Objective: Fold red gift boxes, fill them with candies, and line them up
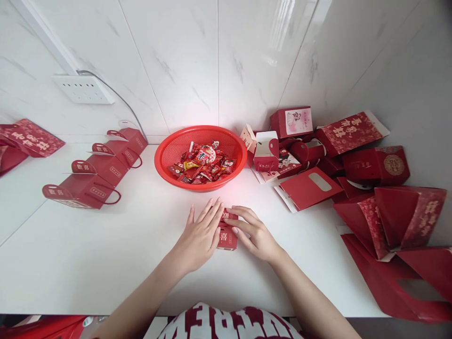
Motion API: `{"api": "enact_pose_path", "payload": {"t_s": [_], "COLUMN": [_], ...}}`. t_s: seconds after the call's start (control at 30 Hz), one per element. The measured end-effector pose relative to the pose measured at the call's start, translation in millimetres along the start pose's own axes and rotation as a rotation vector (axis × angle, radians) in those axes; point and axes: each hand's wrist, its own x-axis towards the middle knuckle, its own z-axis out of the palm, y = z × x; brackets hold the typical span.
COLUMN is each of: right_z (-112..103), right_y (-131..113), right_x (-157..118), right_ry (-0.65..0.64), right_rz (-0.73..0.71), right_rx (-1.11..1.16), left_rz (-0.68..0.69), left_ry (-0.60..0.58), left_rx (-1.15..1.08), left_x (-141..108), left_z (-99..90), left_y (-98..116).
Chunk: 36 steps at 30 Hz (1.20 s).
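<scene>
A small red box (228, 238) with light printed characters lies on the white table in front of me, partly covered by my fingers. My left hand (202, 235) rests flat over the box's left side, its fingers stretched out and the thumb at the box. From the right, my right hand (254, 231) touches the box's top and right edge with its fingertips, the fingers apart and gently bent. Just beyond my hands stands a red plastic basket (164, 174) holding many wrapped candies (203, 162).
Several red handled boxes (84, 188) stand in a row at the left. Red bags (38, 136) lie at the far left. Many red boxes and bags (376, 167) are piled along the right side. A tiled wall (190, 61) with a socket panel (84, 89) rises behind.
</scene>
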Motion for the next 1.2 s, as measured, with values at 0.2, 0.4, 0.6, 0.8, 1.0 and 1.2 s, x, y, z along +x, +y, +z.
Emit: {"api": "enact_pose_path", "payload": {"t_s": [0.2,0.4,0.6,0.8,1.0,1.2], "right_z": [-5,-6,0,2,3,7], "right_y": [-2,3,6,6,5,6], "right_x": [-7,-14,-16,-18,-19,-21], "right_ry": [0.000,0.131,0.035,0.020,0.000,-0.022], "right_rz": [0.036,0.130,0.084,0.086,0.095,0.098], "right_rx": [0.075,0.047,-0.049,-0.090,-0.107,-0.109], "left_rz": [0.120,-0.109,-0.324,-0.564,-0.666,-0.523], "left_ry": [-0.058,0.073,0.163,0.139,0.195,0.137], "left_rx": [-0.013,0.110,0.161,0.213,0.212,0.008], "left_x": [-3,-33,-53,-83,-109,-145], "left_z": [-20.4,-31.8,-15.1,-31.0,-37.3,-55.2], "left_y": [-10,0,3,-63,-109,-131]}}
